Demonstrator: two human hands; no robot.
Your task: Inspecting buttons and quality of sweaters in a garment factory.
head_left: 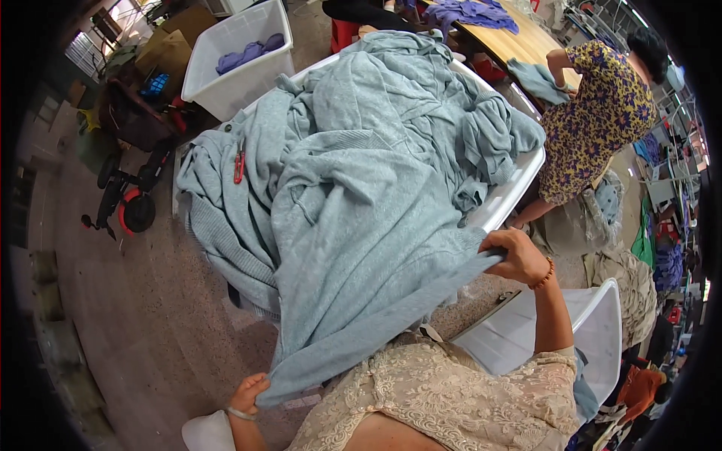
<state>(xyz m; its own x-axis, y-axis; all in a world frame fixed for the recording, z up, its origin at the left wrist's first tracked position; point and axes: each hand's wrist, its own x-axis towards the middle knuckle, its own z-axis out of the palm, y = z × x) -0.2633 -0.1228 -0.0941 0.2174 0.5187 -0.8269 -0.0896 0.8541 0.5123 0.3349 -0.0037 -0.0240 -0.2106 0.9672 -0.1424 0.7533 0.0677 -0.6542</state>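
A light blue-grey knit garment [361, 225] is stretched between my two hands, its near edge pulled into a long taut band. My left hand [250, 393], low and to the left, grips one end of that band. At the right, my right hand [517, 257] is closed on the other end, fingers over the cloth. Beyond, the garment merges with a heap of the same knitwear [376, 83] piled above a white bin [502, 207]. Small red-handled thread snips [239, 165] lie on the heap at the left.
A white tub [214, 83] with purple cloth stands at the back left, near a red and black scooter [135, 203]. Another white bin [594, 316] is at my right. A person in a patterned dress [602, 105] handles grey cloth at a wooden table [519, 37].
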